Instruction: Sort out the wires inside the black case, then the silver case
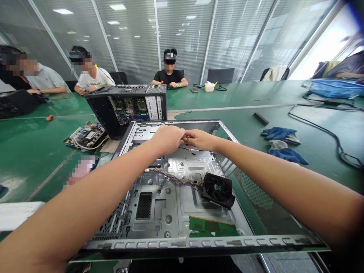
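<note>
My left hand (pixel 170 138) and my right hand (pixel 199 139) meet over the far part of an open computer case (pixel 182 212) lying on its side. The fingers of both are curled and pressed together at the tips. Whatever they pinch is hidden or too small to make out. Just below them runs a thin wire (pixel 185 148). Nearer to me in the case, a black cooling fan (pixel 217 189) sits tilted, beside a bundle of twisted cables (pixel 176 178). Two green memory modules (pixel 203 224) rest near the case's front edge.
Behind stands another computer case (pixel 98 110) with its motherboard showing. To the left lies a loose circuit board (pixel 88 134). Blue gloves (pixel 280 133), a dark bar (pixel 261 118) and a black cable (pixel 330 129) are at right. Several people sit around the green table (pixel 241 100).
</note>
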`<state>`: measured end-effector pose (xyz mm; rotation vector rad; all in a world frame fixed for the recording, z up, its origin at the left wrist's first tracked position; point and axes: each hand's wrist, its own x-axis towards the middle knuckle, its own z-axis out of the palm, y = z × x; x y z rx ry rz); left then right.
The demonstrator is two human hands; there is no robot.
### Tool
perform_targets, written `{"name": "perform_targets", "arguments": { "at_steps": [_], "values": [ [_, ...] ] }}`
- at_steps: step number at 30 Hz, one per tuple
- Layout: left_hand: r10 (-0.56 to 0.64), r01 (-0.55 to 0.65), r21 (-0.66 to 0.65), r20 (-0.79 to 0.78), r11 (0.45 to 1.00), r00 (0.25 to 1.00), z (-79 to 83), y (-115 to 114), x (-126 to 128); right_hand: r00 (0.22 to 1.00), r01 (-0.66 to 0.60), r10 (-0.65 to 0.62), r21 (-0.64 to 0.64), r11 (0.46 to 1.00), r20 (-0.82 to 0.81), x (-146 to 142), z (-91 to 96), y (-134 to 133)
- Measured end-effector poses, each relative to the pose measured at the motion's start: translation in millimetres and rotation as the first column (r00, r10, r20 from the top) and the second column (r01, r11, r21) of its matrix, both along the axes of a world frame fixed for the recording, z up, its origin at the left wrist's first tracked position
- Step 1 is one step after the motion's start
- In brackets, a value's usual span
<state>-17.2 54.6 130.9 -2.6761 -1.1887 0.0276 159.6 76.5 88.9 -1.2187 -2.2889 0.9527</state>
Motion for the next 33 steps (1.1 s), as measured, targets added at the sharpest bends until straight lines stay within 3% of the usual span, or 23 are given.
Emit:
{"name": "perform_targets", "arguments": {
  "at_steps": [8, 20, 26, 33],
  "values": [
    [0.001, 0.0, 0.039, -0.019, 0.999, 1.0, -3.4, 2.2, -1.1, 0.999, 0.047, -0.047, 0.01, 0.999, -0.015, -2.0, 3.8, -3.2],
    [0.025, -0.025, 0.007, 0.02, 1.0, 0.999, -2.5, 0.2, -1.5, 0.988, 0.138, -0.144, -0.094, 0.986, -0.064, -6.8, 10.5, -15.2],
    [0.003, -0.004, 0.006, 0.082, 1.0, 0.997, -4.2, 1.7, -1.6, 0.976, 0.203, -0.21, -0.109, 0.973, -0.054, -7.0, 19.5, -21.0],
    [-0.07, 0.077, -0.045, 0.143, 0.996, 0.987, -3.0, -0.3, -0.8, 0.976, 0.208, -0.217, -0.225, 0.952, -0.016, -2.8, 28.7, -29.8]
  ]
}}
